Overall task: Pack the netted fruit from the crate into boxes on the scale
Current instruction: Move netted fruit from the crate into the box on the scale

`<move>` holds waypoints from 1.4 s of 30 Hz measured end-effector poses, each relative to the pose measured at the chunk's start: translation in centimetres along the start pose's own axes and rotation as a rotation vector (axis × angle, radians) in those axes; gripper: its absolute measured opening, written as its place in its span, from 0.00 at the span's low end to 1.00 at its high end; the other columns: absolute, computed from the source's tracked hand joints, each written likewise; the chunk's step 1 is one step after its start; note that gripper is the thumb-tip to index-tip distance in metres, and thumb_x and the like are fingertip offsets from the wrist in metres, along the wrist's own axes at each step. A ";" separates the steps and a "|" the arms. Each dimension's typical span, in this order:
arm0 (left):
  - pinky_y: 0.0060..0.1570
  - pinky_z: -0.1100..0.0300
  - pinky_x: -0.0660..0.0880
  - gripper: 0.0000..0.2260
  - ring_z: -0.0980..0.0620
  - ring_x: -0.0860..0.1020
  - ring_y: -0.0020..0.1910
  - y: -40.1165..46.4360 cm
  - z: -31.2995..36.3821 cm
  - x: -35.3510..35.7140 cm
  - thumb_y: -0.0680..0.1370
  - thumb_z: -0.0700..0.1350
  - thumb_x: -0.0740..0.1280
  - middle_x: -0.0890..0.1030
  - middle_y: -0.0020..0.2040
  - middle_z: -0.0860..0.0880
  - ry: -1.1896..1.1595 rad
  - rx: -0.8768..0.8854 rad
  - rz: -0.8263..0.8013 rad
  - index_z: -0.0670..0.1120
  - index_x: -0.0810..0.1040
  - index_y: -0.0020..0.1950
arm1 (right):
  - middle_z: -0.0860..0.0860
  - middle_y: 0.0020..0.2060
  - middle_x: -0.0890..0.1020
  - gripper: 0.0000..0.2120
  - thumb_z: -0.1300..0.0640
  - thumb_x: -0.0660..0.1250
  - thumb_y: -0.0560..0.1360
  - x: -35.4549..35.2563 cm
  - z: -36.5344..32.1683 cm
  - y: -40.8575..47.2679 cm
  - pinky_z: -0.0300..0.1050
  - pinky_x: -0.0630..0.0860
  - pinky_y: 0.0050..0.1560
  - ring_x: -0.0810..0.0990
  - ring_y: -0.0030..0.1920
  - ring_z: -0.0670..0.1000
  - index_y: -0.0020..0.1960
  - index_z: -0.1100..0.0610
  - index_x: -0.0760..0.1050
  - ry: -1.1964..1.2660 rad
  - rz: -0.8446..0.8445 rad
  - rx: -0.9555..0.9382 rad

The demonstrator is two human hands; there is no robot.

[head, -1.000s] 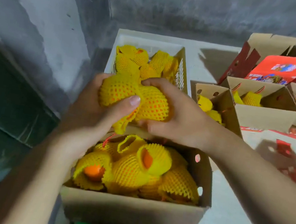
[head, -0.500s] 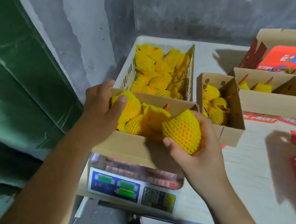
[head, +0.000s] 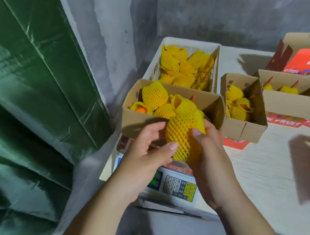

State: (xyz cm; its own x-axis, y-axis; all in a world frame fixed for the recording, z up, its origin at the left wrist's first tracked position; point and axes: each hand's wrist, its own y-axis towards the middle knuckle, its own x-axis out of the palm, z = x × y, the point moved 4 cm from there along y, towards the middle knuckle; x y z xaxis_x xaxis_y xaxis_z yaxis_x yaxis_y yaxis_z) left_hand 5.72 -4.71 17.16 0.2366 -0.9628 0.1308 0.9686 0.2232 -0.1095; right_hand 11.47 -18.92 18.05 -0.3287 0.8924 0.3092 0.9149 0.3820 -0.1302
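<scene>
One round orange fruit in yellow foam netting (head: 184, 136) is gripped by curled fingers of both the left hand (head: 147, 154) and the right hand (head: 208, 156) just in front of the brown cardboard box (head: 211, 104), where it should probably be placed next.

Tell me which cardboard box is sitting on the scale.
The box nearest the person, directly in front of the white crate. It rests on the scale; the other open boxes stand on the table to its right.

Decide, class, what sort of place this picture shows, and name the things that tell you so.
Probably a small fruit-packing room: a white crate of netted fruit, cardboard boxes part-filled on a table, and an electronic scale under one box.
</scene>
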 end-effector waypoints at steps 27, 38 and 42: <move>0.58 0.55 0.81 0.14 0.45 0.84 0.63 -2.0 4.3 -11.4 0.82 0.47 0.72 0.84 0.65 0.46 -0.048 0.145 -0.335 0.55 0.83 0.67 | 0.60 0.66 0.80 0.23 0.60 0.66 0.82 11.2 0.1 -4.5 0.57 0.81 0.58 0.82 0.65 0.59 0.76 0.58 0.66 0.198 0.039 -0.181; 0.67 0.50 0.78 0.25 0.50 0.79 0.70 -2.1 3.5 -11.2 0.78 0.52 0.76 0.80 0.71 0.53 0.060 0.144 -0.338 0.55 0.76 0.73 | 0.55 0.65 0.82 0.18 0.52 0.66 0.83 12.1 1.6 -3.8 0.63 0.77 0.67 0.81 0.66 0.58 0.72 0.52 0.72 0.124 0.121 -0.186; 0.67 0.48 0.79 0.25 0.51 0.80 0.69 -1.9 2.1 -10.1 0.78 0.48 0.77 0.80 0.70 0.53 0.050 0.092 -0.325 0.55 0.74 0.73 | 0.56 0.61 0.84 0.19 0.48 0.69 0.81 11.4 2.7 -3.4 0.66 0.79 0.64 0.83 0.63 0.59 0.69 0.51 0.74 0.073 0.201 -0.139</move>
State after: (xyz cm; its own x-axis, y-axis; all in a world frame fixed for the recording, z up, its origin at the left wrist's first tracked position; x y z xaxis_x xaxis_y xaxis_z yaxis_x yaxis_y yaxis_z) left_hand 1.62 4.93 18.09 -0.0874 -0.9916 0.0958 0.9961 -0.0859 0.0201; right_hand 3.95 -9.39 19.53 -0.1238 0.9255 0.3581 0.9853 0.1574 -0.0662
